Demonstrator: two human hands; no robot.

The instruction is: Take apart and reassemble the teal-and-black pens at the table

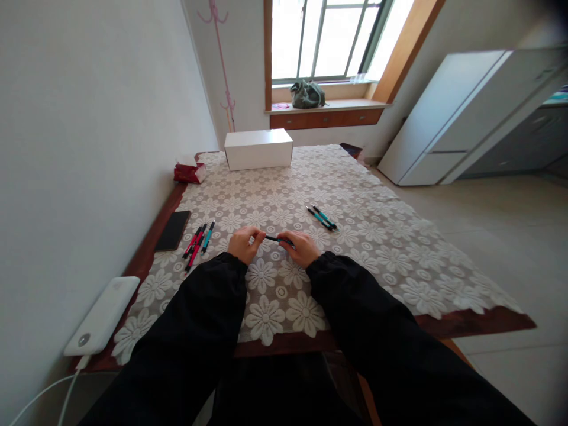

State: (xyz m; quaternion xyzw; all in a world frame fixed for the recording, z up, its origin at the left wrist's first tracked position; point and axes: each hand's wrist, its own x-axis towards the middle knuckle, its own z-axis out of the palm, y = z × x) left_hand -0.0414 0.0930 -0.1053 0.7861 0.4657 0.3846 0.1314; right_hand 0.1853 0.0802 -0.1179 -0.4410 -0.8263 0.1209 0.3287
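From where I stand, the dark pen (271, 238) is out over the near half of the bench (488, 322), somewhat nearer its left edge than its right. The left hand (244, 243) has its grip pinching one end; the right hand (302, 247) pinches the other. Its long axis runs sideways, nearly parallel to the near edge, right end slightly closer to that edge. Fingers cover both ends, so I can't tell which way the tip points. Two teal pens (318, 218) lie towards the right edge, tips aimed at the far left corner.
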